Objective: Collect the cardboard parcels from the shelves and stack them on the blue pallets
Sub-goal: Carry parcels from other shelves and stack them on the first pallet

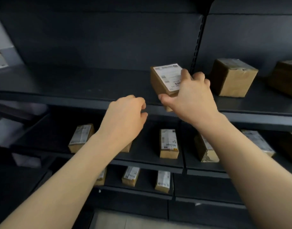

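My right hand (189,96) grips a small cardboard parcel (161,81) with a white label, tilted up at the front edge of the upper dark shelf (76,86). The thumb is under the parcel's near corner and the fingers lie over its right side. My left hand (125,118) hovers just left of it, fingers loosely curled, holding nothing. Two larger brown parcels (232,78) (285,78) sit further right on the same shelf. No blue pallet is in sight.
Several small labelled parcels (169,143) stand on the middle shelf (142,159), and three more (163,181) on the lower shelf. A slotted upright (197,52) divides the shelving bays. A strip of pale floor (133,220) shows at the bottom.
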Demonstrator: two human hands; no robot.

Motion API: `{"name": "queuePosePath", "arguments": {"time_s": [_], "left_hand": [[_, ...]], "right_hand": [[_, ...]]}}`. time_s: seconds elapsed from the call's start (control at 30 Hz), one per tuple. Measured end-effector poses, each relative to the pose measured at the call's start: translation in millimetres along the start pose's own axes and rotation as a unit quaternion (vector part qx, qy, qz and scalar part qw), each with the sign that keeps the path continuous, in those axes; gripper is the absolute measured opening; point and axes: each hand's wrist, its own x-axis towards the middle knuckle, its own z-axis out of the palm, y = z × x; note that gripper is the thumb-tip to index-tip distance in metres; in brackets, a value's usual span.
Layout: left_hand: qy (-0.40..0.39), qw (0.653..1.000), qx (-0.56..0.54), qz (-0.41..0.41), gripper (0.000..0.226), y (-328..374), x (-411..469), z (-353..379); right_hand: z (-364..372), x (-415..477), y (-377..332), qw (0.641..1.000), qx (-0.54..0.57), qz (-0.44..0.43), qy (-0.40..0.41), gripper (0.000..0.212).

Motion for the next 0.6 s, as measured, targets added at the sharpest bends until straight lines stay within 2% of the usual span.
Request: {"name": "queuePosePath", "arguments": {"time_s": [0.17,0.47,0.6], "left_hand": [[-0.014,0.998,0.002,-0.065,0.025,5,-50,11],[-0.049,0.989,0.017,-0.138,0.02,-6,-95,50],[-0.055,0.987,0.014,-0.149,0.018,-17,-99,68]], "right_hand": [[-10,-57,6,0.998,0.016,-0.042,-0.04,0.085],[-1,-118,14,0.988,0.017,-0.114,-0.106,0.084],[24,-117,16,0.984,0.008,-0.095,-0.149,0.08]]}}
